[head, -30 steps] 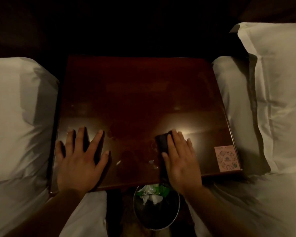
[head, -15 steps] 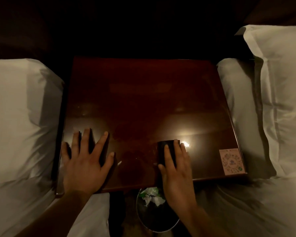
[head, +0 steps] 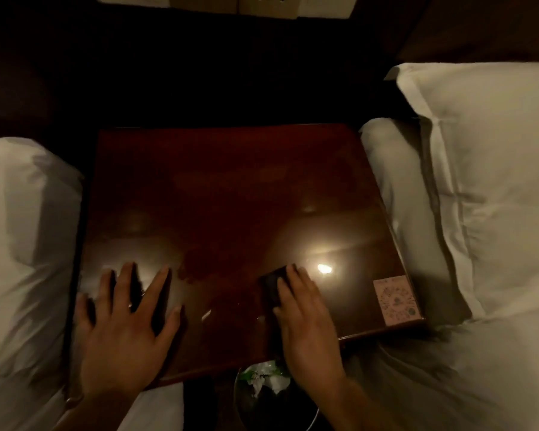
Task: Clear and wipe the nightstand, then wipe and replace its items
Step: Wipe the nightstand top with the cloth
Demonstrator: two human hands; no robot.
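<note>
The dark red wooden nightstand (head: pixel 231 188) fills the middle of the view, its glossy top bare except for a pink sticker (head: pixel 397 299) at the front right corner. My left hand (head: pixel 125 325) lies flat on the front left of the top, fingers spread, holding nothing. My right hand (head: pixel 305 315) presses a small dark cloth (head: pixel 271 286) onto the front of the top, right of centre. Only the cloth's far left part shows past my fingers. A bright light glare sits just right of that hand.
White bedding and a pillow (head: pixel 22 244) border the nightstand on the left. On the right lie more white pillows (head: pixel 486 188). A round waste bin (head: pixel 274 396) with crumpled rubbish stands on the floor below the front edge. A pale wall panel (head: pixel 262 4) is at the top.
My right hand with the cloth has slid a little left and toward the front edge. The left hand stays flat in place. My head has tilted up, bringing the wall panel into view.
</note>
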